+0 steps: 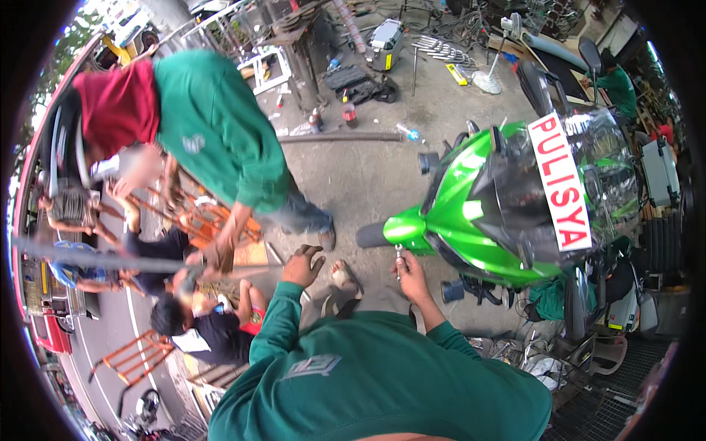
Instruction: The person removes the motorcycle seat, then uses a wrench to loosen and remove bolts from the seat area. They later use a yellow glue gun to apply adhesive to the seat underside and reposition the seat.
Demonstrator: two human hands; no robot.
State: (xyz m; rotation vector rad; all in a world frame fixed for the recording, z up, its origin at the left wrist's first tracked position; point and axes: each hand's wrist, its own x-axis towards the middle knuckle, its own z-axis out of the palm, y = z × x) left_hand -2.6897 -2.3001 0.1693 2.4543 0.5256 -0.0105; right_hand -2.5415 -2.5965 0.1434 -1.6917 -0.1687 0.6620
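My right hand is closed round a small silver wrench, whose head points up beside the front mudguard of a bright green motorcycle. The bike faces left, and its black front wheel lies just beyond my hands. My left hand hangs in the air left of that wheel, with fingers bent and apart and nothing in them. Part of my sandalled foot shows on the concrete between my hands.
A co-worker in a green shirt bends at the left, holding a long grey bar. Other people sit beyond, near orange metal frames. A metal bar, a silver case and a fan are farther off.
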